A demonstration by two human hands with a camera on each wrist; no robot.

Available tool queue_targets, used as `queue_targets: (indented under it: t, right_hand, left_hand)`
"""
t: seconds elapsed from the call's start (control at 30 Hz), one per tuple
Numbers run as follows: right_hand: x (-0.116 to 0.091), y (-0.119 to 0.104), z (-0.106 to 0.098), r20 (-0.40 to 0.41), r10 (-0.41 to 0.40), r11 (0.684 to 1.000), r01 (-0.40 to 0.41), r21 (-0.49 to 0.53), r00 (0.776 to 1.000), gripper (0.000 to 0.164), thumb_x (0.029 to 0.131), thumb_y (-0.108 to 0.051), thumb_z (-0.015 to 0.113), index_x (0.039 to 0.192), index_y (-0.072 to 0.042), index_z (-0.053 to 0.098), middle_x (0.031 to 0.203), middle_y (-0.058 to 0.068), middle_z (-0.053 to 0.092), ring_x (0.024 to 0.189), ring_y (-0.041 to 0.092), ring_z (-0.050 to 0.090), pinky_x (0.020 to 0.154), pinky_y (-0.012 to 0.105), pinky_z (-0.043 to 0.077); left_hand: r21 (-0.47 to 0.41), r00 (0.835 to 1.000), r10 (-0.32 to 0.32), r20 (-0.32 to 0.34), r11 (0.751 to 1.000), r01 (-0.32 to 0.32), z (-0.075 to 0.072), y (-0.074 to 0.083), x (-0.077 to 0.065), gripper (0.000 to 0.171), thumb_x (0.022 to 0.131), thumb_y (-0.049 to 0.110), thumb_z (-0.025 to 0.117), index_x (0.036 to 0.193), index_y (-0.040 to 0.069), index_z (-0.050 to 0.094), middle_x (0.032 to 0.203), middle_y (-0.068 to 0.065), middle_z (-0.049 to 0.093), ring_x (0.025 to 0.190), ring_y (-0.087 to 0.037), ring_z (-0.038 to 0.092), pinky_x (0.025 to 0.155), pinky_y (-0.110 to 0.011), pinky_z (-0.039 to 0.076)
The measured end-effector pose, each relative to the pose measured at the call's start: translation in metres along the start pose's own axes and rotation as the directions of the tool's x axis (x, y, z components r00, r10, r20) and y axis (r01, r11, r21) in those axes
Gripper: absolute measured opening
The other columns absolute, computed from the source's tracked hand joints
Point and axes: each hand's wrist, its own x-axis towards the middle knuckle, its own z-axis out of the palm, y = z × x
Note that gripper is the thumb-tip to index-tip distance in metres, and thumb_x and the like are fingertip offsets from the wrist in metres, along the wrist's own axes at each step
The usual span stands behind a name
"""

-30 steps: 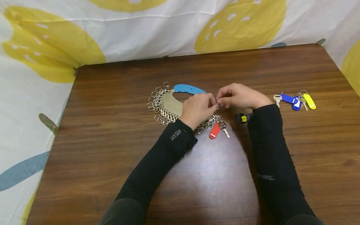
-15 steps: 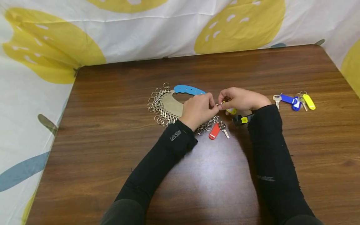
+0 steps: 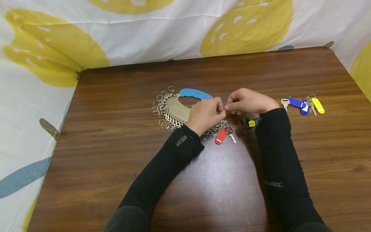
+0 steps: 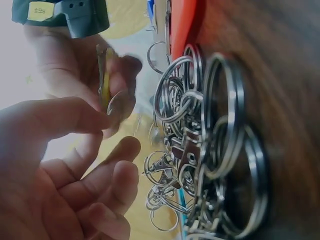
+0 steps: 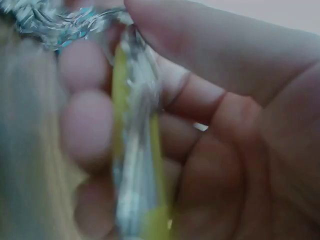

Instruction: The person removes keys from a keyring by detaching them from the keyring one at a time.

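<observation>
My right hand (image 3: pixel 250 101) holds a key (image 5: pixel 136 175) with a yellow key tag (image 5: pixel 119 95), blurred in the right wrist view and hidden behind the fingers in the head view. Thumb and forefinger of my left hand (image 3: pixel 204 112) meet the right fingertips at a split ring (image 4: pixel 118 106) joined to that key and tag, and pinch it. Under and beside the left hand lies a crescent metal key holder (image 3: pixel 177 107) with a blue handle (image 3: pixel 195 93), its edge hung with many split rings (image 4: pixel 227 115). A red tag (image 3: pixel 221 136) and a key (image 3: pixel 231 133) hang from the holder's near right side.
At the right of the wooden table (image 3: pixel 116 167) lie a key (image 3: pixel 285 102), a blue tag (image 3: pixel 296 102), another blue tag (image 3: pixel 305 108) and a yellow tag (image 3: pixel 318 105) with a key. A patterned cloth (image 3: pixel 162 35) rises behind the table. A black wrist strap (image 3: pixel 250 123) sits by the right cuff.
The yellow tag showed below my right fingers half a second ago and is now hidden behind them in the head view. My right hand has risen slightly; the left hand stays about in place.
</observation>
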Motion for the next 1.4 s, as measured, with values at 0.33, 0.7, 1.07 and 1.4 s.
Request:
queue_targets:
  t: [0.33, 0.7, 1.07, 1.4]
  right_hand:
    - [0.0015, -0.0026, -0.0028, -0.143, -0.146, 0.989, 0.148, 0.0, 0.979, 0.018, 0.087, -0.001, 0.063, 0.105, -0.001, 0.063, 0.099, 0.012, 0.069, 0.088, 0.012, 0.061, 0.078, 0.022, 0.047]
    - [0.0031, -0.0027, -0.0013, -0.179, -0.094, 0.995, 0.089, -0.036, 0.979, 0.019, 0.085, -0.006, 0.068, 0.105, -0.009, 0.07, 0.097, 0.007, 0.073, 0.089, 0.017, 0.068, 0.077, 0.025, 0.049]
    - [0.005, -0.0005, 0.0022, -0.139, -0.179, 0.983, 0.17, -0.073, 0.974, 0.006, 0.086, -0.013, 0.069, 0.091, -0.011, 0.071, 0.092, 0.004, 0.07, 0.088, 0.017, 0.06, 0.081, 0.032, 0.047]
    - [0.0064, -0.0034, 0.0061, -0.168, -0.242, 0.963, 0.216, -0.158, 0.956, 0.009, 0.087, -0.014, 0.068, 0.095, -0.015, 0.073, 0.098, 0.002, 0.071, 0.094, 0.017, 0.061, 0.084, 0.034, 0.046]
  left_hand:
    - [-0.037, 0.995, -0.082, -0.061, 0.996, 0.08, -0.0036, 0.0005, 0.004, 0.03, 0.091, 0.017, 0.052, 0.119, 0.02, 0.062, 0.105, 0.003, 0.068, 0.081, -0.015, 0.064, 0.06, -0.032, 0.049]
    - [-0.027, 0.997, -0.071, -0.034, 0.997, 0.07, -0.0021, -0.0015, 0.0041, 0.019, 0.091, 0.03, 0.062, 0.106, 0.024, 0.071, 0.098, 0.009, 0.072, 0.086, -0.012, 0.066, 0.062, -0.031, 0.049]
    - [0.025, 0.993, -0.086, -0.077, 0.996, 0.088, -0.0021, -0.0028, 0.0031, 0.013, 0.091, 0.029, 0.06, 0.092, 0.026, 0.073, 0.088, 0.008, 0.072, 0.077, -0.013, 0.065, 0.059, -0.034, 0.048]
    - [0.027, 0.982, -0.161, -0.098, 0.986, 0.164, -0.0011, -0.0062, 0.0031, 0.019, 0.091, 0.026, 0.057, 0.08, 0.024, 0.072, 0.076, 0.008, 0.069, 0.065, -0.011, 0.06, 0.052, -0.031, 0.044]
